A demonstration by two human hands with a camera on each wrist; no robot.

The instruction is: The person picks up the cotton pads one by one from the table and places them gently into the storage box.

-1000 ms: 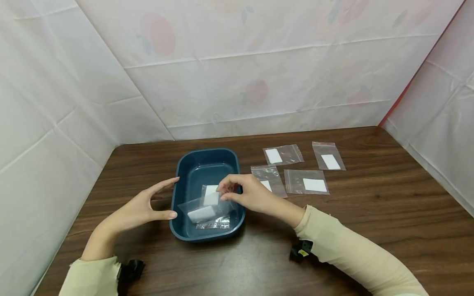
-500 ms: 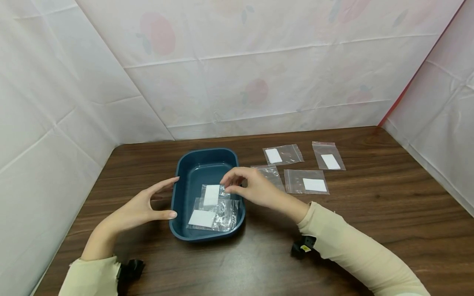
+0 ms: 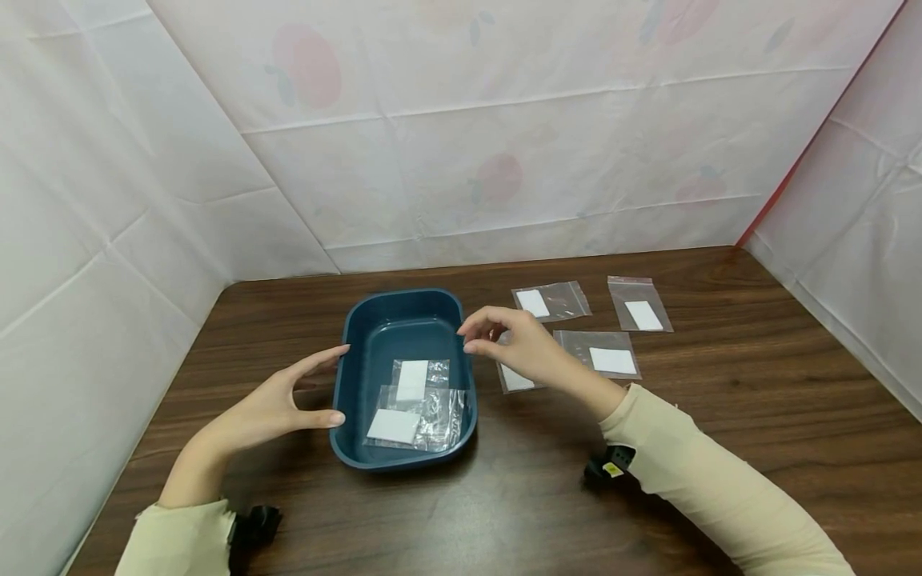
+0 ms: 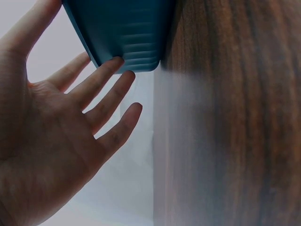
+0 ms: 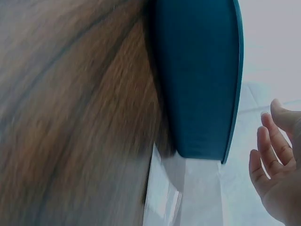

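A dark blue rectangular basin (image 3: 403,299) stands on the table with two small clear zip bags in it. The nearer zip bag (image 3: 441,416) overlaps the farther zip bag (image 3: 438,373); each has a white rectangular piece inside. My left hand (image 3: 270,408) rests its spread thumb and fingertips at the basin's left side; in the left wrist view its straight fingers (image 4: 110,96) reach the basin wall. Over the basin's right rim hovers my right hand (image 3: 515,344), fingers loosely bent and holding nothing. Beneath it, a zip bag (image 3: 515,381) on the table is partly hidden.
To the right lie more clear bags with white pieces: a far zip bag (image 3: 565,301), one at the far right (image 3: 639,304) and a nearer bag (image 3: 596,354). Brown wood-grain table (image 3: 691,384) spreads around, with white printed cloth (image 3: 446,160) hanging behind and at the sides.
My right hand has let go of a zip bag, which now lies flat in the basin, and has moved right and away over the rim. The left hand has stayed put.
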